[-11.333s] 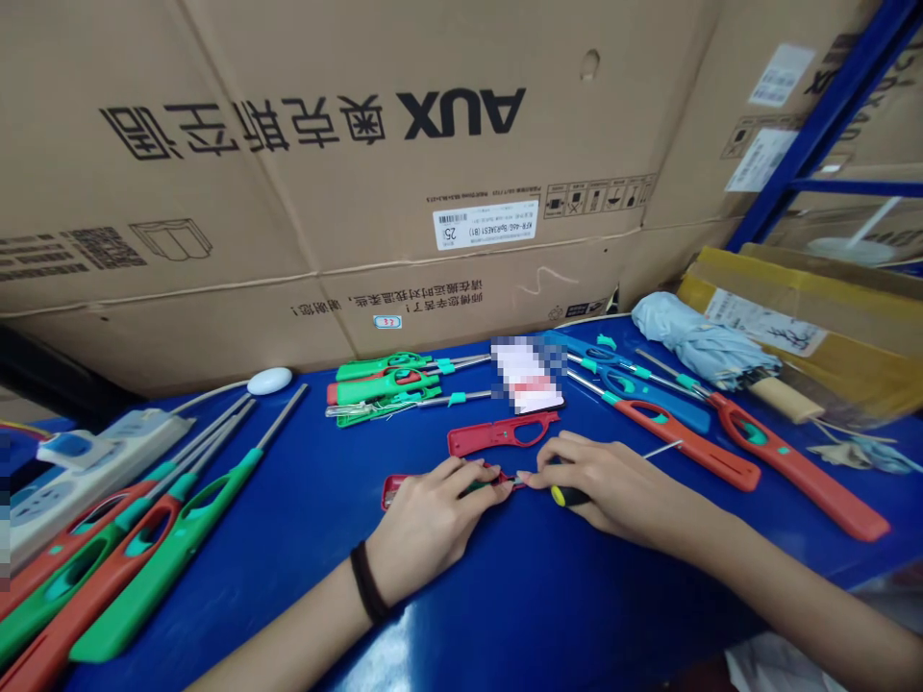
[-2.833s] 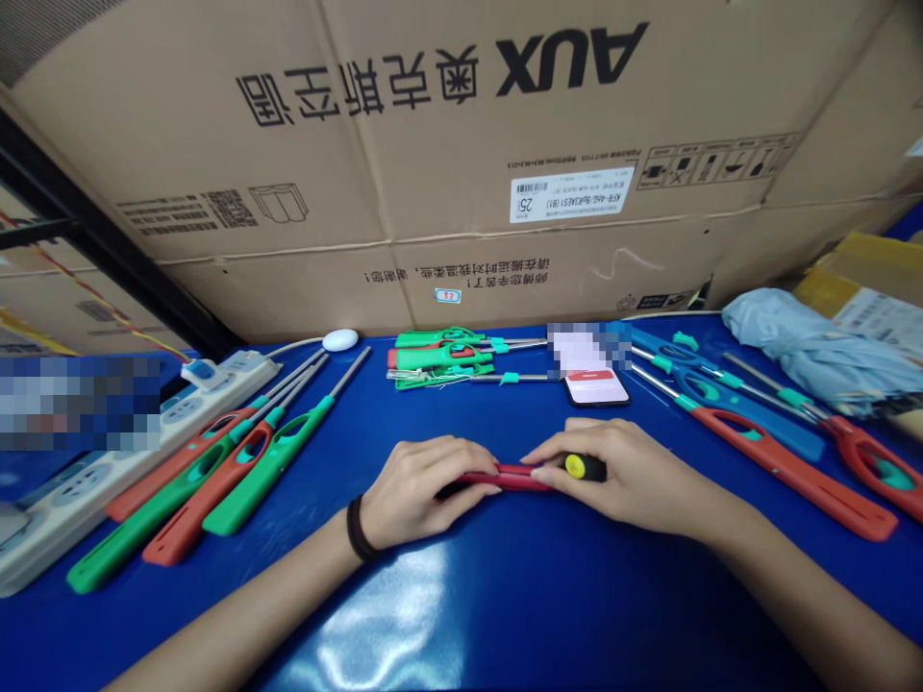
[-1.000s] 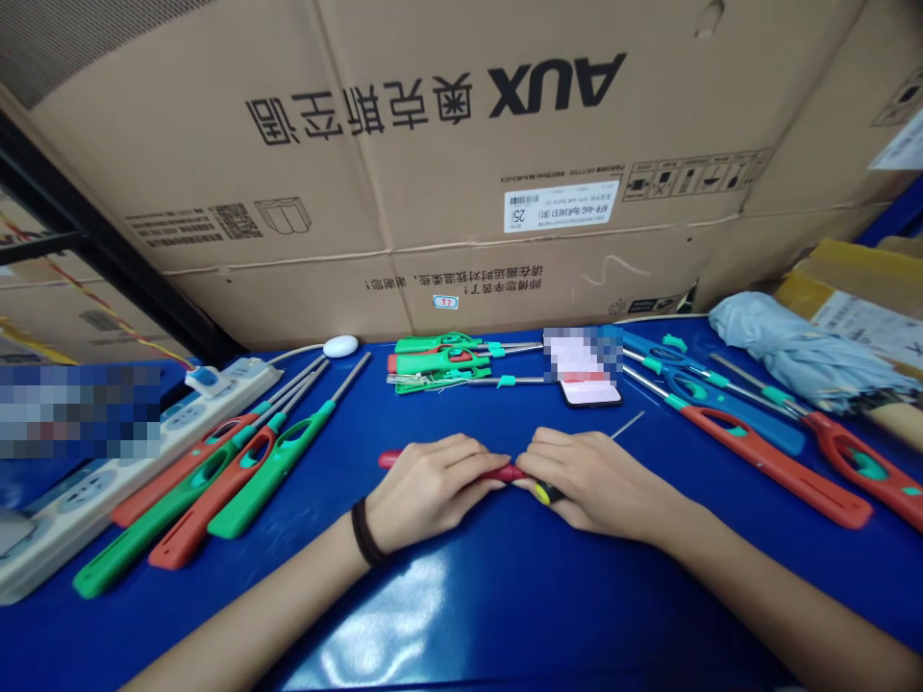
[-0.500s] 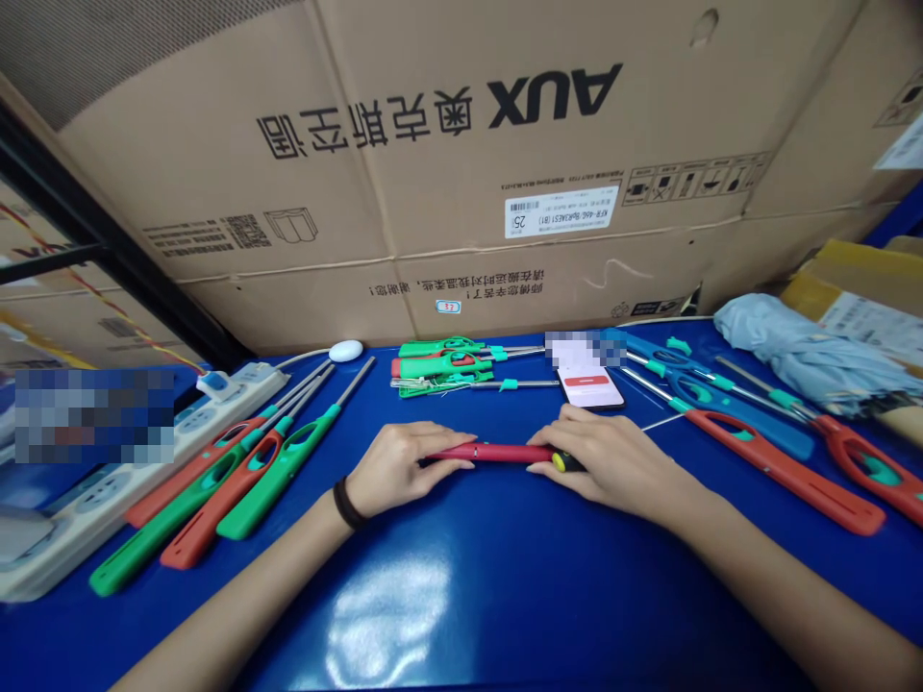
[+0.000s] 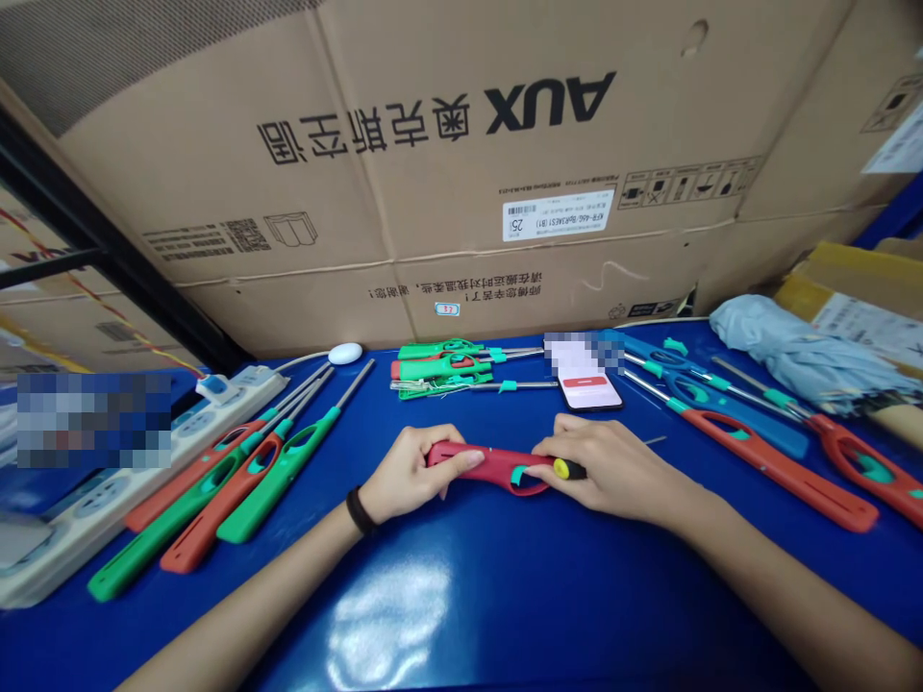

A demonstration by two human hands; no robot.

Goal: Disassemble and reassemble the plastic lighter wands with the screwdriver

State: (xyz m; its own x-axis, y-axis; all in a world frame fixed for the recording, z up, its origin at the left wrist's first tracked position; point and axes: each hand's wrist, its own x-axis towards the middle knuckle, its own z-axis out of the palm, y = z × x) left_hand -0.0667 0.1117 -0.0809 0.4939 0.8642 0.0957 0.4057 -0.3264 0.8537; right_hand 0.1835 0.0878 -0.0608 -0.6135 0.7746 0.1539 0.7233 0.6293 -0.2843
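Observation:
A red long-neck lighter (image 5: 497, 471) is held crosswise above the blue table, its broad side and turquoise trigger facing me. My left hand (image 5: 425, 466) grips the butt end of its handle, thumb lying along the body. At the trigger-ring end, the fingertips of my right hand (image 5: 612, 466) pinch the lighter. Tucked in that same hand is a screwdriver (image 5: 569, 469) with a black handle and yellow end; its thin shaft pokes out to the right behind the knuckles. Whether the lighter has its metal tube cannot be seen behind my right hand.
Red and green lighters (image 5: 281, 471) lie left beside a white power strip (image 5: 187, 432). Behind my hands are green lighter parts (image 5: 439, 367) and a phone (image 5: 587, 384). More red and blue lighters (image 5: 779, 466) lie right, near a folded umbrella (image 5: 793, 346). A large carton (image 5: 433, 192) stands behind.
The lighter has rolled from its narrow edge to its broad side, so the trigger and ring now show. My left thumb has shifted onto its face. The screwdriver stays in my right hand.

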